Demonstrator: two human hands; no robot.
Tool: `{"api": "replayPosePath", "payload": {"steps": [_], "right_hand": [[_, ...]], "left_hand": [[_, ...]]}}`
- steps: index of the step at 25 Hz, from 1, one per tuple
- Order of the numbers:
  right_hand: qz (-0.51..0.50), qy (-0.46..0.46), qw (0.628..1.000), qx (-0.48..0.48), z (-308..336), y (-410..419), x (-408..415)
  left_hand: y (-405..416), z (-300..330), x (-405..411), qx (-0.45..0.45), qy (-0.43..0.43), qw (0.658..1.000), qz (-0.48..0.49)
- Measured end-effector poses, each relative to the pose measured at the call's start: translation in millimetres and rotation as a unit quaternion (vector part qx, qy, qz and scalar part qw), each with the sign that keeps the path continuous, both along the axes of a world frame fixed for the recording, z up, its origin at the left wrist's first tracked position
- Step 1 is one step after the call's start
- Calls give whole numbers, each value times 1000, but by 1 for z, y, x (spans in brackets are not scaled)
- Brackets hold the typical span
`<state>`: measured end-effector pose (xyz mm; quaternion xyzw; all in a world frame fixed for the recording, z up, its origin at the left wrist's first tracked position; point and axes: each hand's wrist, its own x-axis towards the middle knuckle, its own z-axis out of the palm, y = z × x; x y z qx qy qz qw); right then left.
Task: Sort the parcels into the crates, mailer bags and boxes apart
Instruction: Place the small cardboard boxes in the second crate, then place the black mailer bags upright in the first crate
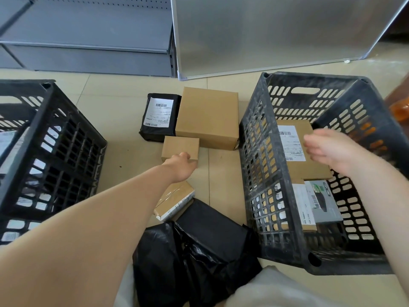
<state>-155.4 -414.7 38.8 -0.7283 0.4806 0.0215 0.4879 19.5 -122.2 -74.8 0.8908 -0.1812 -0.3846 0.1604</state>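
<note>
Two black slotted crates stand on the floor, the left crate (66, 138) and the right crate (256, 173). The right one holds a labelled brown box (309, 167) and a grey box (325, 204). My right hand (325, 149) hovers over it, blurred, fingers apart, holding nothing. My left hand (180, 167) rests its fingers on the near edge of a small brown box (180, 147). Behind it lie a large brown box (208, 117) and a black mailer bag with a white label (158, 117). A taped box (174, 200) and more black mailer bags (199, 251) lie near me.
Grey metal shelving (88, 41) and a leaning silver panel (276, 29) stand at the back. An orange object (400, 110) shows past the right crate. White-labelled parcels show through the left crate's slots. Bare floor tiles (124, 160) lie between the crates.
</note>
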Motion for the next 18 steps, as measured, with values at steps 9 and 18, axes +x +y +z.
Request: {"api": "replayPosePath", "payload": {"steps": [9, 18], "right_hand": [[107, -193, 946, -236, 10, 99, 89], [439, 214, 870, -70, -121, 180, 73]], "left_hand": [[67, -26, 28, 30, -10, 991, 130], [78, -39, 17, 33, 116, 987, 104]]}}
